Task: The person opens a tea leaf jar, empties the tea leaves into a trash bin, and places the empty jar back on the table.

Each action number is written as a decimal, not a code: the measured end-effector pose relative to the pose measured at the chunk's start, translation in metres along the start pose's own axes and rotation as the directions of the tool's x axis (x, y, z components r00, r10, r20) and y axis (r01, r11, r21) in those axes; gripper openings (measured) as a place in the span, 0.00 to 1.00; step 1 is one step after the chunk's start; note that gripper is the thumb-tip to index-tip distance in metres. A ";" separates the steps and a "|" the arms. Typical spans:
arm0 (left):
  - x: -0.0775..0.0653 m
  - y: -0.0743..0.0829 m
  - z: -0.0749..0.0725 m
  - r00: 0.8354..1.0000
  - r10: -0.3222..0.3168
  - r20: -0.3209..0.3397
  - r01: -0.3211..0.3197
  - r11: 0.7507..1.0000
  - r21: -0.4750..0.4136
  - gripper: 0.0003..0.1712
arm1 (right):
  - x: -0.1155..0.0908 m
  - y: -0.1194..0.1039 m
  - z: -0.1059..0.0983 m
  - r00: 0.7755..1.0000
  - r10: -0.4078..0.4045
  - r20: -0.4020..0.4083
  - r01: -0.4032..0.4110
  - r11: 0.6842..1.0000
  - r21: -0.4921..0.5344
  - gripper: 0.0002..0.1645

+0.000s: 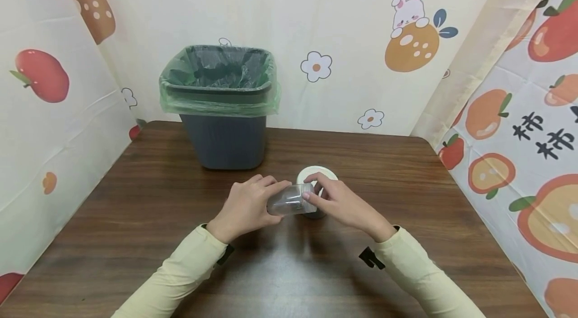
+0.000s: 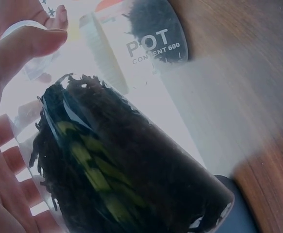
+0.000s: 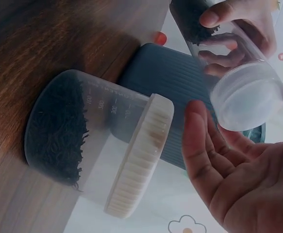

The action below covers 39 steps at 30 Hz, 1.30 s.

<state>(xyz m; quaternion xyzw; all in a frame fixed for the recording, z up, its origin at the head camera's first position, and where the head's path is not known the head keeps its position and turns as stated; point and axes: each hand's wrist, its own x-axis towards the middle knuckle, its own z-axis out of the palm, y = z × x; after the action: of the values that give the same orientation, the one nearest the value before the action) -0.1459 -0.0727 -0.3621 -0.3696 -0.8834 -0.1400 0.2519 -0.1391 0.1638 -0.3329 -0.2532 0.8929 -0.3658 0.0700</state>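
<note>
Cap stage, seemingly — bottle (image 1: pixel 284 201) and jar (image 3: pixel 102 121) both appearing closed.
Left hand (image 1: pixel 249 203) is gripping the tilted bottle; right hand (image 1: pixel 340 203) is curving around its cap (image 3: pixel 250 102) — pinch, cannot tell. Jar is standing just beyond right hand, lid (image 3: pixel 142 160) sitting on; cap-turning is probably remaining.

Sleeves (image 1: pixel 180 268) on you: plain pale yellow, black straps (image 1: pixel 372 258) at the cuffs. Your surface (image 1: pixel 375 157): dark brown, streaked wood grain. Bottle (image 1: pixel 286 201) in your grasp: clear, blackish shreds (image 2: pixel 131 165) inside, whitish translucent cap (image 3: pixel 248 94). Pot (image 3: pixel 95 141): clear, white lettering, near-black flakes (image 3: pixel 54 131), off-white ribbed lid (image 3: pixel 139 158). Bin (image 1: pixel 226 142): slate blue-grey; liner (image 1: pixel 212 108) see-through green. Curtain (image 1: pixel 293 22) facing you: cream, printed white flowers (image 1: pixel 316 66) with orange-brown centres, white rabbit (image 1: pixel 408 12). Cloth (image 1: pixel 524 107) on your right: white, red and orange fruit, black characters.
</note>
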 end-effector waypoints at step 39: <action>-0.001 0.002 0.004 1.000 0.012 0.010 -0.012 1.000 0.005 0.36 | -0.005 0.000 -0.003 0.992 -0.117 0.042 0.112 0.989 0.098 0.29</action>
<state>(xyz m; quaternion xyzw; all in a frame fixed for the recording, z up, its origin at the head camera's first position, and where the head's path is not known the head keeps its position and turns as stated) -0.1450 -0.0701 -0.3658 -0.3748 -0.8827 -0.1345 0.2494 -0.1355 0.1680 -0.3309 -0.3092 0.8563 -0.4054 0.0822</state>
